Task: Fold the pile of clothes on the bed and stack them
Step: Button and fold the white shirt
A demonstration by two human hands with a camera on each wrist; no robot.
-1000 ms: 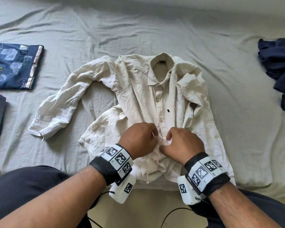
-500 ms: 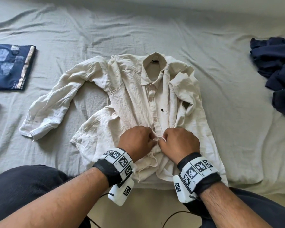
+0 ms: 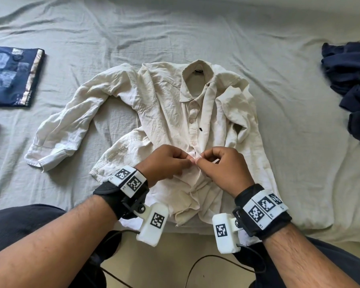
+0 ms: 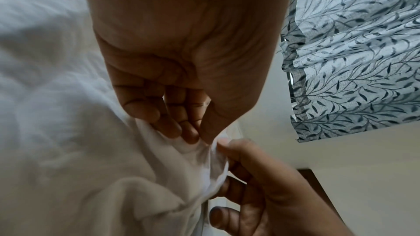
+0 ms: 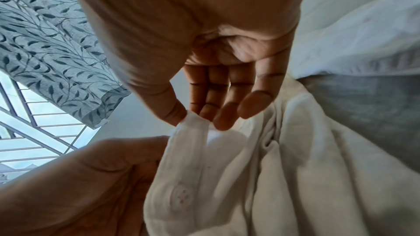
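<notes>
I have the cream shirt (image 3: 168, 113) near the bed's (image 3: 216, 34) front edge, collar toward the far edge. My left hand (image 3: 164, 163) and right hand (image 3: 224, 167) both pinch its button strip, which runs straight away from me, equally near to both.

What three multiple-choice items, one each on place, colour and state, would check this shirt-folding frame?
1. Where does the folded patterned navy garment lie? A) far left of the bed B) on the shirt C) on the floor
2. What colour is the shirt? A) red B) cream C) black
3. What are both hands doing? A) resting flat B) pinching the shirt's button placket C) lifting a sleeve

A: it sits at the bed's left edge. B: pale cream cloth. B: left hand and right hand pinch the placket.
</notes>
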